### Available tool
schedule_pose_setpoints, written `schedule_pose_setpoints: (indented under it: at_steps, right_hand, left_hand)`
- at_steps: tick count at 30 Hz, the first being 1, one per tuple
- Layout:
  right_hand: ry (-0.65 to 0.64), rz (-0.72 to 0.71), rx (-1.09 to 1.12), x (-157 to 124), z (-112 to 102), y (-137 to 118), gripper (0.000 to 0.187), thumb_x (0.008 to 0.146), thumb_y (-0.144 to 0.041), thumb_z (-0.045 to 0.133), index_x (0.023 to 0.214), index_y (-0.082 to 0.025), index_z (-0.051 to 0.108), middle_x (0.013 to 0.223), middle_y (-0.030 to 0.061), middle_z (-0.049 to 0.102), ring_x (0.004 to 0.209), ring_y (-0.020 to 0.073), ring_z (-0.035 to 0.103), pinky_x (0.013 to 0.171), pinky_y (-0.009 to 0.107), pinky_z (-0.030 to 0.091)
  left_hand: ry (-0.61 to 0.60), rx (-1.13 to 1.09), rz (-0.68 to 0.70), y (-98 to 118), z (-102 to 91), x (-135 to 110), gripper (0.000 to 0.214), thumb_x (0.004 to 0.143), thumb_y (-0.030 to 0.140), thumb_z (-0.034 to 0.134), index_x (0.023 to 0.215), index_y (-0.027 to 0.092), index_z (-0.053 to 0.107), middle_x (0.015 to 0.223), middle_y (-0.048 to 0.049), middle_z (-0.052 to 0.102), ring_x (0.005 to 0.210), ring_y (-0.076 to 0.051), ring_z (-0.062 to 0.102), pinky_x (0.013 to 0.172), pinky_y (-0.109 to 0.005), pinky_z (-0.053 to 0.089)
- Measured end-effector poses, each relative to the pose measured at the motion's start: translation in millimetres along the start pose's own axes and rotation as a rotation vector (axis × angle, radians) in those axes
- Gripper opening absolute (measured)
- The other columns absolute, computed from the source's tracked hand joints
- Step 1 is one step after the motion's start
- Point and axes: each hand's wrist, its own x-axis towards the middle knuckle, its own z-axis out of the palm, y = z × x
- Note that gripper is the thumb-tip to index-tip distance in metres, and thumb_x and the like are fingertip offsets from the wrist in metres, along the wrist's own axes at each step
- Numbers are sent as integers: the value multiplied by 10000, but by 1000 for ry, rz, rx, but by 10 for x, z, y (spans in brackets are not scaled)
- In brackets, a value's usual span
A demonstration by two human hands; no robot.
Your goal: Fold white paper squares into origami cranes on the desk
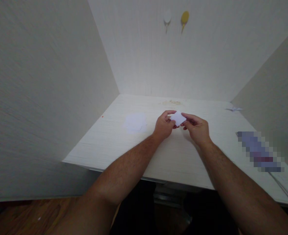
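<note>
A small white square of paper (178, 118) is held up just above the white tabletop, turned so that it looks like a diamond. My left hand (163, 125) pinches its left corner between thumb and fingers. From the other side, my right hand (197, 128) grips the right edge, thumb below and index finger on top. Whether the paper is folded in layers I cannot tell. To the left of my hands lie several white paper sheets (134, 122), loosely stacked flat on the table.
The white tabletop (114, 143) is boxed in by pale walls. At the right lies a pixelated flat object (258, 151) with a cable (282, 187). A folded paper piece (234, 109) sits in the back right corner. A white hook (167, 18) and a yellow hook (184, 18) hang on the back wall.
</note>
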Motion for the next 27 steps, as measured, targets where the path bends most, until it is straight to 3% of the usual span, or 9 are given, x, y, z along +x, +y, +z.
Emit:
schedule_pose_setpoints:
  at_steps: [27]
  right_hand:
    - [-5,5,5,-10,-9,-1,342,690,-218,681,1024,-190,747,708,23,697,617,155,637,540,301,508]
  left_hand:
    - [-39,-25,-7,6,-15,0,451,714,41,579,1149,154,543,833,-21,682,617,-92,618,570,-211,504]
